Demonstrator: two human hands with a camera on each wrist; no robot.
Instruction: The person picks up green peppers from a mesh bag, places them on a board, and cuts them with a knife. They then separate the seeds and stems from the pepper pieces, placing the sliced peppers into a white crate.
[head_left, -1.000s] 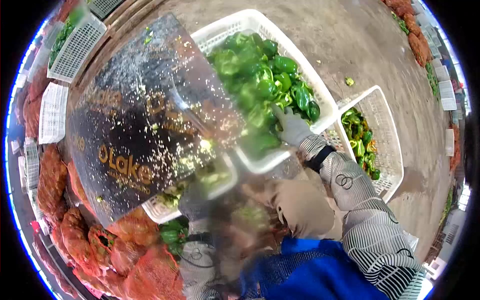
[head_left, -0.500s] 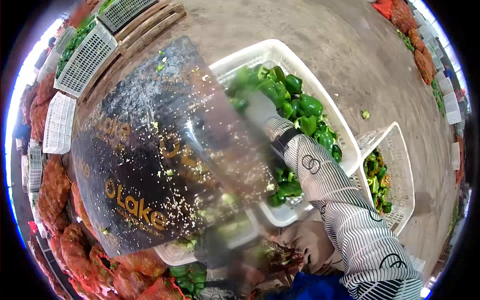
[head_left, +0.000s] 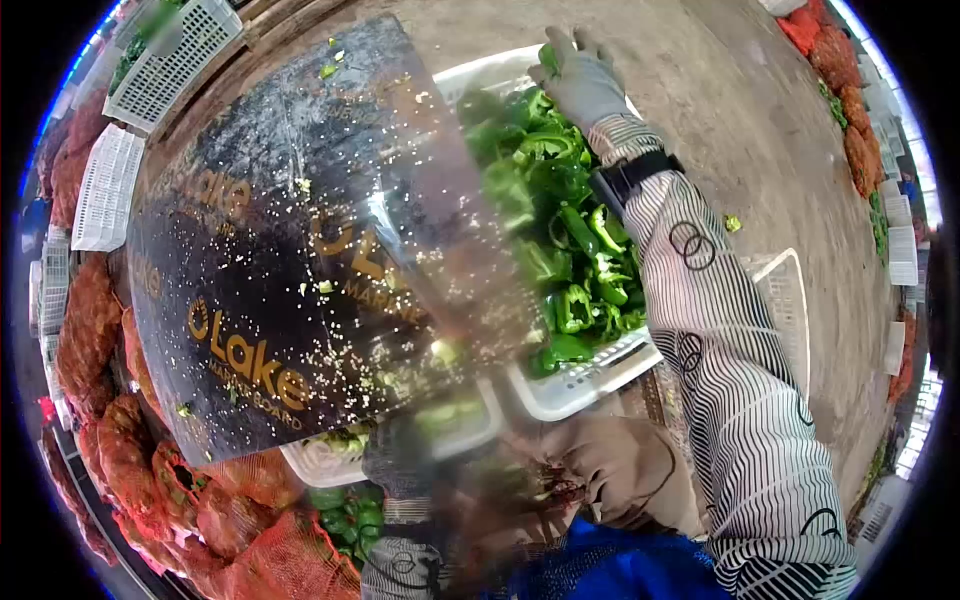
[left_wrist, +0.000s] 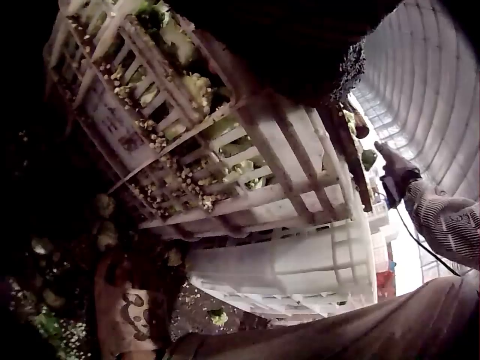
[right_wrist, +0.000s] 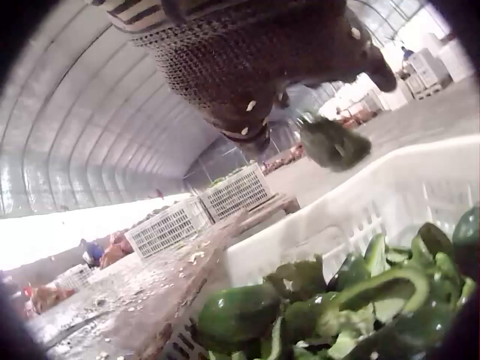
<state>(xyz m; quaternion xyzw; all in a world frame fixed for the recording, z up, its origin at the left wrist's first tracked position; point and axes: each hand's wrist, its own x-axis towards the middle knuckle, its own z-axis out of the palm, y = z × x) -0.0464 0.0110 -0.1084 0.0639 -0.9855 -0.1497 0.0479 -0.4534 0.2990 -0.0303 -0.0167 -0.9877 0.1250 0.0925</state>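
My gloved right hand [head_left: 580, 85] reaches over the far end of a white crate [head_left: 470, 72], with its fingers spread. Just off its fingers is a green bell pepper [right_wrist: 334, 142], blurred in the right wrist view, with a gap between it and the glove. Whole and cut-open green peppers [head_left: 575, 230] fill the crate. My gloved left hand [head_left: 395, 465] is low beside the near edge of a dark printed board [head_left: 270, 280] strewn with seeds and scraps. A blurred patch and shadow cover its fingers, so I cannot tell whether they grip anything.
Under the board's near edge a white crate [left_wrist: 277, 172] holds pale scraps. More green peppers [head_left: 345, 520] lie by red mesh sacks [head_left: 230, 520] at the left. Another white crate [head_left: 790, 300] stands at the right, partly behind my sleeve. White crates [head_left: 175, 60] stand at the far left.
My right hand has swept from the crate's near right, over the peppers, to its far end, and a pepper now shows off its fingers. The left hand stays low by the board.
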